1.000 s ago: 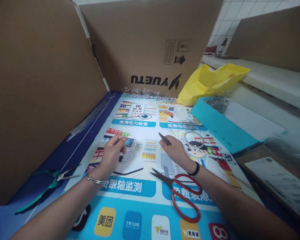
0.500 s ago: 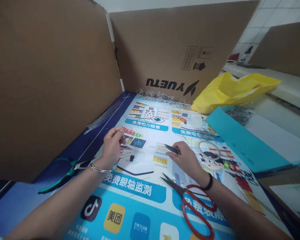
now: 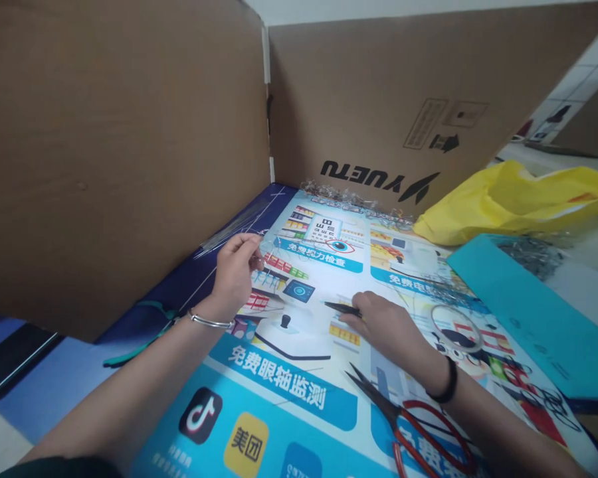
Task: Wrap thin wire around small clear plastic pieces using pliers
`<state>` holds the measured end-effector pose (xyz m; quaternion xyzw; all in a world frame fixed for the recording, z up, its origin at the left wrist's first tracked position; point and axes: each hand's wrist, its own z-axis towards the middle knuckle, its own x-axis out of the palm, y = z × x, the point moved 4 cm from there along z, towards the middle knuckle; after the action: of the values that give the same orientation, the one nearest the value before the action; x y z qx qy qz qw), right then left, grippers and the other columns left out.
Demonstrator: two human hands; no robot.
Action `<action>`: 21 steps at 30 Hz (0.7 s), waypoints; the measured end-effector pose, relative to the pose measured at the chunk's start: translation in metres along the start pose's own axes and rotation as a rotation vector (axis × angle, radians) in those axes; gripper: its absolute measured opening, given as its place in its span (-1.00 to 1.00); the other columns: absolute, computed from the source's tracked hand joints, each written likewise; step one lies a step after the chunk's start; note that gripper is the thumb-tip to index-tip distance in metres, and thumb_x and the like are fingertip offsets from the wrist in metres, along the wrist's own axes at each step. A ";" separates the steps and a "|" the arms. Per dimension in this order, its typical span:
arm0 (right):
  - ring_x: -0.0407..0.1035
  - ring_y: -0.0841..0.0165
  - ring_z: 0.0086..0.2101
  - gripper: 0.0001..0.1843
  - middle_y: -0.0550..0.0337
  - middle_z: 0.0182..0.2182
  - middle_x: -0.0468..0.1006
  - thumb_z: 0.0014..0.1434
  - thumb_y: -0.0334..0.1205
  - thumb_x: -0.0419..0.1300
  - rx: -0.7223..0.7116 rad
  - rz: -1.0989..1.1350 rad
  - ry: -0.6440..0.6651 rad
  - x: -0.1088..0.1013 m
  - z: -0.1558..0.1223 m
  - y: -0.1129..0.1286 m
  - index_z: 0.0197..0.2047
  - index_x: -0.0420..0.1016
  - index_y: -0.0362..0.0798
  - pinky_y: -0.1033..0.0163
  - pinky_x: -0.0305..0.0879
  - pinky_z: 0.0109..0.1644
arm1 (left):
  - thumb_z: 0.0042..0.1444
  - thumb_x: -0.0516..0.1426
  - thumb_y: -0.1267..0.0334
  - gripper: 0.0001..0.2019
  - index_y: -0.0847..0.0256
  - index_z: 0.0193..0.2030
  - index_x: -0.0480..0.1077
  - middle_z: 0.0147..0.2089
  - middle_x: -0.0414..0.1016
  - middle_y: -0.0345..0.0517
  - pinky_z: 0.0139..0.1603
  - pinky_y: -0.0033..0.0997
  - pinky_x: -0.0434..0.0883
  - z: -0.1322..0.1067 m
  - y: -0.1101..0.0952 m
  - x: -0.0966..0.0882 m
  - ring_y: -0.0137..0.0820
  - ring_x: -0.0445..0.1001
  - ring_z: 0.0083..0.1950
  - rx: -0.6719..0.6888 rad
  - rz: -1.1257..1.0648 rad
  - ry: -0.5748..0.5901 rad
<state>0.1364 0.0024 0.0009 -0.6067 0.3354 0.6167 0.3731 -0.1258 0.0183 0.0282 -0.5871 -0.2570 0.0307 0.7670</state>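
My left hand (image 3: 236,269) is raised over the printed sheet (image 3: 279,458), thumb and fingers pinched together on what looks like a thin wire; its far end is hard to make out. My right hand (image 3: 383,325) grips dark needle-nose pliers (image 3: 341,307), their tapered jaws pointing left and the handles hidden in the palm. Below that hand lie scissors (image 3: 393,411) with red handles, blades partly apart. Teal-handled pliers (image 3: 139,348) rest partly behind my left forearm.
Cardboard walls (image 3: 129,133) stand at the left and back. Wire scraps (image 3: 353,197) line the back edge. A ring of wire (image 3: 456,325) lies at right, near a teal box (image 3: 523,318) holding a silvery wire tangle (image 3: 533,255). A yellow bag (image 3: 518,206) sits behind.
The view has swung left, so the surroundings appear further right. My left hand has moved away from my right, towards the back left. Both hands keep their grips.
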 end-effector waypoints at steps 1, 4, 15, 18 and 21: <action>0.37 0.33 -0.36 -0.67 0.15 -0.35 0.44 0.22 0.06 -0.03 -0.011 -0.036 0.004 -0.004 0.007 0.007 -0.27 0.31 -0.04 0.30 0.08 -0.42 | -0.03 0.16 0.30 -0.92 0.25 -0.43 0.35 -0.59 0.26 -0.32 -0.61 -0.59 0.19 0.000 -0.001 0.001 -0.59 0.24 -0.61 -0.008 -0.003 0.009; 0.39 0.31 -0.34 -0.61 0.11 -0.34 0.46 0.22 0.11 -0.07 -0.061 -0.106 0.013 -0.014 0.028 0.029 -0.24 0.32 -0.06 0.30 0.09 -0.41 | -0.04 0.16 0.30 -0.92 0.25 -0.43 0.35 -0.59 0.27 -0.32 -0.60 -0.58 0.20 0.001 -0.006 0.001 -0.59 0.24 -0.62 -0.028 -0.011 0.024; 0.41 0.19 -0.33 -0.57 0.01 -0.34 0.48 0.19 0.11 -0.03 -0.088 -0.219 0.011 -0.019 0.089 0.065 -0.19 0.37 -0.09 0.25 0.15 -0.38 | 0.01 0.14 0.31 -0.92 0.25 -0.45 0.36 -0.58 0.26 -0.30 -0.57 -0.57 0.20 0.012 -0.019 -0.006 -0.58 0.23 -0.59 0.031 0.004 0.032; 0.39 0.20 -0.35 -0.58 0.02 -0.36 0.48 0.17 0.10 0.00 -0.141 -0.229 -0.007 -0.013 0.094 0.071 -0.21 0.39 -0.09 0.23 0.13 -0.37 | 0.00 0.14 0.31 -0.93 0.25 -0.45 0.37 -0.58 0.26 -0.31 -0.57 -0.57 0.20 0.015 -0.015 -0.008 -0.58 0.23 -0.59 0.017 0.009 0.024; 0.37 0.18 -0.32 -0.62 0.01 -0.38 0.47 0.15 0.08 0.06 -0.170 -0.251 -0.034 -0.007 0.094 0.076 -0.26 0.41 -0.10 0.20 0.11 -0.32 | -0.01 0.14 0.33 -0.94 0.25 -0.46 0.36 -0.60 0.26 -0.32 -0.58 -0.57 0.18 0.017 -0.010 -0.010 -0.59 0.22 -0.62 -0.004 0.013 0.023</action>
<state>0.0238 0.0463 0.0091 -0.6625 0.1971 0.6016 0.4004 -0.1442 0.0269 0.0370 -0.5906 -0.2443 0.0285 0.7686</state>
